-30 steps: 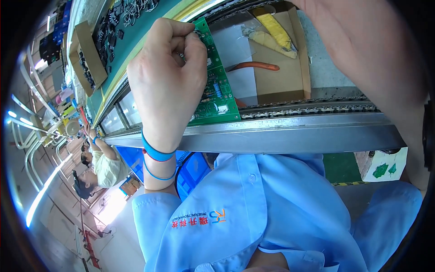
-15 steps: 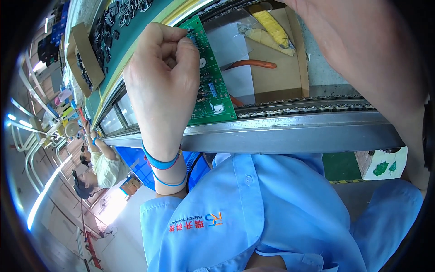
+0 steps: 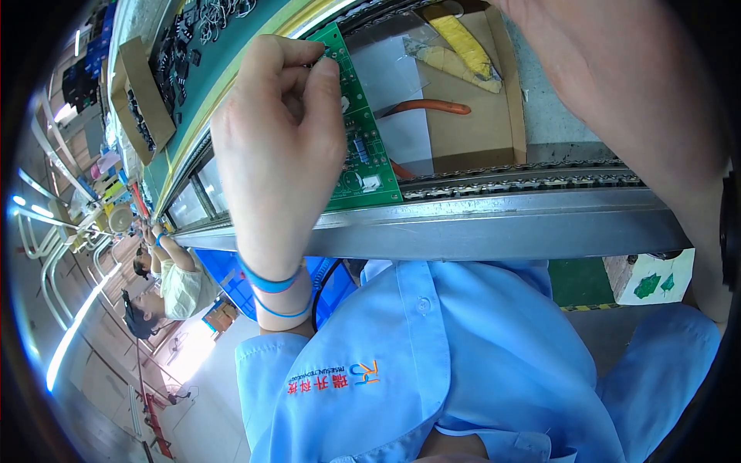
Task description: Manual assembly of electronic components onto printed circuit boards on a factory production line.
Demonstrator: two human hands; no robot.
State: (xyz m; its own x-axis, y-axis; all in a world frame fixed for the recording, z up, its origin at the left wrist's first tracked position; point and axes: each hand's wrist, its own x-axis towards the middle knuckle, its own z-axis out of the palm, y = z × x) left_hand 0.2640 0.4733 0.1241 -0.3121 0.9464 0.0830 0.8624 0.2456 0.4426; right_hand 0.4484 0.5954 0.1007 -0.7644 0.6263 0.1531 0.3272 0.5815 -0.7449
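Observation:
My left hand [image 3: 282,135] is over a green circuit board [image 3: 359,92], its fingers curled and the thumb and index fingertips close together at the board's far part. Whatever is between those fingertips is too small and covered to make out. Blue cylindrical resistors [image 3: 361,150] and white parts [image 3: 371,183] show on the board beside the hand. The board lies across the conveyor's metal rail [image 3: 463,228]. My right forearm [image 3: 610,85] reaches up along the right side; the fingers of my right hand are beyond the upper edge.
Right of the board, a cardboard tray [image 3: 471,139] holds an orange-handled tool [image 3: 432,105] and a yellow-wrapped piece [image 3: 463,42]. A chain [image 3: 525,177] runs along the rail. Black components [image 3: 174,69] lie on a green surface at left, near a small cardboard box [image 3: 143,104]. Co-workers [image 3: 181,285] are farther left.
My left hand has shifted slightly up, and its thumb and index fingertips have moved a little farther up the board. My right forearm has barely moved.

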